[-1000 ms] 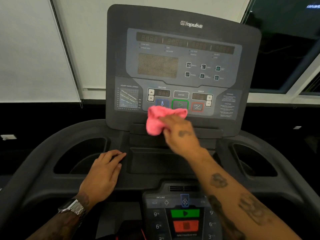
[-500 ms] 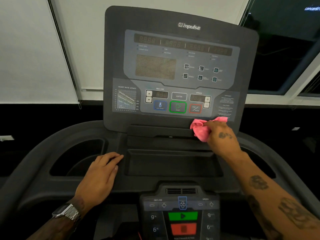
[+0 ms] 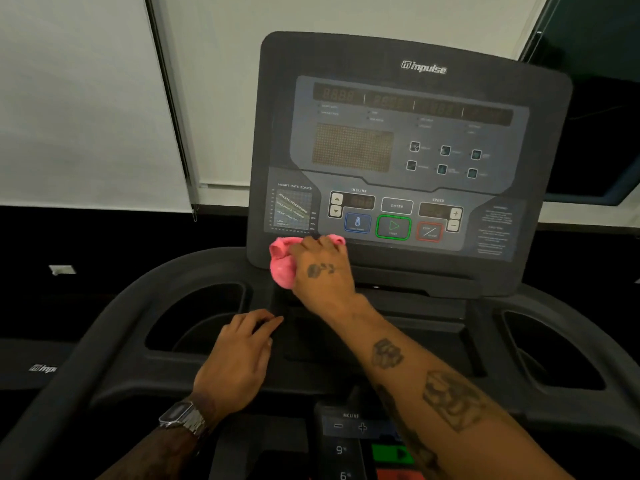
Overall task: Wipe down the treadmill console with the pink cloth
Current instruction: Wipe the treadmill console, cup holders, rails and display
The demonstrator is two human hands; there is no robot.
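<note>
Two hands in view over treadmill console point(image 3: 408, 140). Right hand point(image 3: 323, 271) clamped on bunched pink cloth point(image 3: 282, 263), fingers closed over it, pressing it against lower left edge of console face. Cloth sits just below heart-rate chart point(image 3: 292, 209), left of blue button point(image 3: 357, 223); small pink fold also visible past fingertips at upper right of hand. Bulk of cloth sticks out to left of hand, hanging down over lip beneath panel. Green start button point(image 3: 393, 227) and red stop button point(image 3: 429, 232) uncovered, to right of hand. Left hand point(image 3: 239, 355) palm down on dark tray point(image 3: 415, 327) below console, fingers loosely curled, flat on surface, holding nothing. Metal watch point(image 3: 183, 419) on left wrist. Right forearm crosses tray diagonally from lower right. Lower keypad point(image 3: 349, 427) partly visible at bottom edge, partly hidden by forearm. White blind point(image 3: 86, 98) behind console at left.
</note>
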